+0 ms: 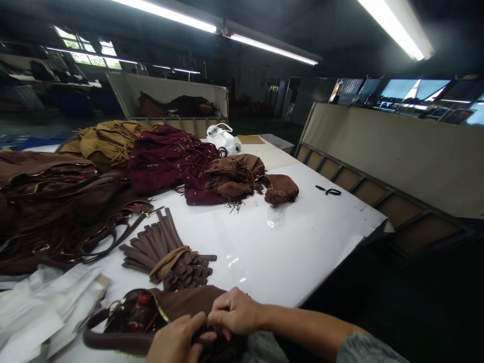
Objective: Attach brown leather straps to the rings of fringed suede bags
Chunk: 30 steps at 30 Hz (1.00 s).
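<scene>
At the table's near edge lies a brown handbag (pixel 194 298) with a gold zipper, a patterned lining and a thick handle (pixel 113 343). My left hand (pixel 179 339) is closed at the bag's near side, thumb and fingers pinched together. Right beside it, my right hand (pixel 237 313) pinches at the same spot, fingertips almost meeting those of the left. Both seem to grip a small part of the bag; the exact piece is hidden between the fingers. Dark fringe hangs below the hands. Just beyond the bag sits a bundle of brown straps (pixel 166 247) tied with a tan band.
Brown bags (pixel 56 212) are heaped at left, with tan (pixel 109 141) and burgundy ones (pixel 166 161) behind. Small brown fringed pouches (pixel 282 189) lie mid-table. White wrapping sheets (pixel 45 307) are at near left. A black strap (pixel 328 190) lies near the right edge; a large bin (pixel 393 156) stands beyond.
</scene>
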Available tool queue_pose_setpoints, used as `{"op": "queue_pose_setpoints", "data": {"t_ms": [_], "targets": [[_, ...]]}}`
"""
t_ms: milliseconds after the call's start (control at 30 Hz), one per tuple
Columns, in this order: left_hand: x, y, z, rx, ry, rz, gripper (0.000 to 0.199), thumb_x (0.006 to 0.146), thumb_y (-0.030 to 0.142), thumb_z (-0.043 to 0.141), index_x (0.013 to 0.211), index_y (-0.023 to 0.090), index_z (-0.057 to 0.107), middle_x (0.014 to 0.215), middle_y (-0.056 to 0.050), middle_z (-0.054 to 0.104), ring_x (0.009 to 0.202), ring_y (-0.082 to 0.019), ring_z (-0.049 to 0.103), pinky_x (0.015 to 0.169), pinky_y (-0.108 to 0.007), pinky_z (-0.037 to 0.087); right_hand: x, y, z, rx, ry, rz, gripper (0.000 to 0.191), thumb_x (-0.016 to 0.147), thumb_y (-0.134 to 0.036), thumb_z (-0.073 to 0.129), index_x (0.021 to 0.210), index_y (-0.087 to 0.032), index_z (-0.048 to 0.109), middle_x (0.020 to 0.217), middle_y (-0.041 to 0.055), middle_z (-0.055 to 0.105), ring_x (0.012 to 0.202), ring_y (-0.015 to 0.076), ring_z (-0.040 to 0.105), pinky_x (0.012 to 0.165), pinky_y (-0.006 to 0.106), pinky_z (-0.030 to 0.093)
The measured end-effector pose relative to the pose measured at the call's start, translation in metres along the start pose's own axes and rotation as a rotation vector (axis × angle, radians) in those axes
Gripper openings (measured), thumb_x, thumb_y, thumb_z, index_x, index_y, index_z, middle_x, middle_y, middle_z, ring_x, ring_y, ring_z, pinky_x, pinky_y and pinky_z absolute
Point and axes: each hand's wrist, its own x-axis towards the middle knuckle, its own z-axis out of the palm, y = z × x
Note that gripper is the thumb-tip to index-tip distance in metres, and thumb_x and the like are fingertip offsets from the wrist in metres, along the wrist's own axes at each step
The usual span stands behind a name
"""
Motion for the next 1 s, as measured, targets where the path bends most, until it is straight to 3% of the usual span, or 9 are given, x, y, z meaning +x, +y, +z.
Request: {"op": "queue_pose_setpoints", "data": {"t_ms": [100, 200, 267, 400, 467, 567, 767, 900, 1000], "targets": [[0.022, 0.01, -0.029, -0.008, -0.186, 0.03, 0.012, 0.077, 0.024, 0.06, 0.073, 0.027, 0.07, 0.075, 0.0, 0.074, 0.076, -0.023, 0.07, 0.062, -0.027, 0.042, 0.006, -0.031, -0.021, -0.58, -0.22, -0.168, 0.015, 0.08, -0.026, 0.063, 0.069, -0.016, 0.06, 0.067, -0.0015, 0.056, 0.061, 0.0099, 0.046, 0.055, 0.021, 0.03], [0.045, 0.018, -0.053, 0.056, -0.306, 0.068, 0.009, 0.069, 0.03, 0.069, 0.076, 0.028, 0.075, 0.077, -0.004, 0.075, 0.08, -0.029, 0.07, 0.063, -0.03, 0.042, 0.018, -0.055, -0.033, -0.775, -0.382, -0.083, 0.023, 0.084, -0.026, 0.059, 0.065, -0.016, 0.061, 0.055, -0.0036, 0.047, 0.053, 0.0093, 0.037, 0.051, 0.023, 0.026], [0.054, 0.019, -0.06, 0.097, -0.327, 0.053, 0.011, 0.067, 0.035, 0.072, 0.074, 0.028, 0.076, 0.074, -0.005, 0.074, 0.079, -0.03, 0.07, 0.061, -0.03, 0.041, 0.024, -0.054, -0.034, -0.629, -0.375, 0.002, 0.025, 0.084, -0.023, 0.059, 0.061, -0.014, 0.061, 0.052, -0.0042, 0.048, 0.051, 0.0079, 0.039, 0.052, 0.022, 0.028], [0.049, 0.009, -0.054, 0.075, -0.218, 0.058, 0.023, 0.068, 0.044, 0.073, 0.085, 0.029, 0.074, 0.08, -0.003, 0.073, 0.083, -0.027, 0.067, 0.063, -0.029, 0.042, 0.022, -0.025, -0.026, 0.062, -0.15, 0.254, 0.029, 0.086, -0.024, 0.056, 0.059, -0.013, 0.057, 0.051, -0.0036, 0.054, 0.046, 0.0053, 0.044, 0.047, 0.018, 0.032], [0.04, 0.003, -0.045, 0.052, -0.11, 0.097, 0.027, 0.073, 0.047, 0.069, 0.091, 0.027, 0.071, 0.087, -0.003, 0.071, 0.087, -0.024, 0.065, 0.067, -0.028, 0.043, 0.017, -0.012, -0.021, 0.356, -0.083, 0.319, 0.032, 0.084, -0.032, 0.059, 0.059, -0.013, 0.055, 0.047, -0.0045, 0.052, 0.038, 0.0036, 0.037, 0.04, 0.017, 0.025], [0.027, -0.003, -0.032, 0.027, 0.029, 0.14, 0.027, 0.081, 0.048, 0.062, 0.095, 0.026, 0.069, 0.088, -0.003, 0.066, 0.088, -0.021, 0.06, 0.068, -0.027, 0.044, 0.011, -0.004, -0.015, 0.624, -0.052, 0.318, 0.038, 0.076, -0.045, 0.068, 0.061, -0.013, 0.053, 0.046, -0.0052, 0.05, 0.036, 0.0016, 0.032, 0.035, 0.016, 0.015], [0.013, -0.001, -0.012, -0.068, 0.161, 0.174, 0.018, 0.086, 0.035, 0.056, 0.096, 0.024, 0.066, 0.099, -0.004, 0.062, 0.089, -0.019, 0.058, 0.07, -0.027, 0.046, 0.0, -0.008, -0.002, 0.757, 0.036, 0.274, 0.045, 0.069, -0.052, 0.074, 0.062, -0.012, 0.054, 0.045, -0.007, 0.045, 0.036, 0.0007, 0.03, 0.032, 0.015, 0.012], [0.005, 0.01, -0.001, -0.091, 0.222, 0.106, 0.014, 0.087, 0.028, 0.053, 0.091, 0.021, 0.064, 0.08, -0.001, 0.062, 0.079, -0.018, 0.058, 0.069, -0.028, 0.044, -0.006, -0.004, 0.002, 0.775, 0.077, 0.245, 0.045, 0.072, -0.051, 0.073, 0.061, -0.012, 0.053, 0.043, -0.0091, 0.04, 0.035, 0.0002, 0.026, 0.032, 0.015, 0.011], [0.003, 0.019, 0.008, -0.037, 0.27, 0.079, 0.014, 0.086, 0.027, 0.052, 0.092, 0.021, 0.064, 0.08, -0.002, 0.063, 0.08, -0.02, 0.058, 0.069, -0.03, 0.043, -0.009, 0.002, 0.002, 0.76, 0.119, 0.221, 0.045, 0.072, -0.051, 0.073, 0.06, -0.012, 0.053, 0.041, -0.0092, 0.039, 0.035, 0.0005, 0.027, 0.032, 0.014, 0.012]]}}
